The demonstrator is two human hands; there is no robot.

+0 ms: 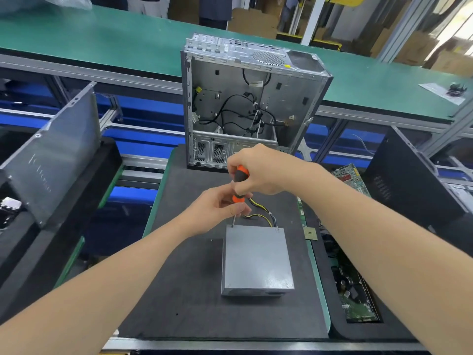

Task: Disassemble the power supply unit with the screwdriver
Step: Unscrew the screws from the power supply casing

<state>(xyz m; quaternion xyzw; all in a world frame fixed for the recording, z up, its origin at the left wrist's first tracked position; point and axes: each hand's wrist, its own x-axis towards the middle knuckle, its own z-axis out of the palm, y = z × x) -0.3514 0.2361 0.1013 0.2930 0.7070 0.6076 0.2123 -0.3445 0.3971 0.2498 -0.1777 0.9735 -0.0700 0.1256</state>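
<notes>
While the power supply unit [257,260] lies flat, the screwdriver [239,187] handle is gripped by the right hand [258,172], its shaft pinched by the left hand [217,208], tip set at the far-left corner.

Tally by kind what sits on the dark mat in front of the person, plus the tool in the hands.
Power supply: 1
Computer case: 1
Screwdriver: 1, gripped by the right hand, left hand at the shaft
Total: 3

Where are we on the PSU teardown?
Done: PSU is out of the case, lying on the mat. In hand: right hand drives the screwdriver at the far-left corner screw; left hand steadies the shaft. Left: cover still on, other corner screws.
</notes>
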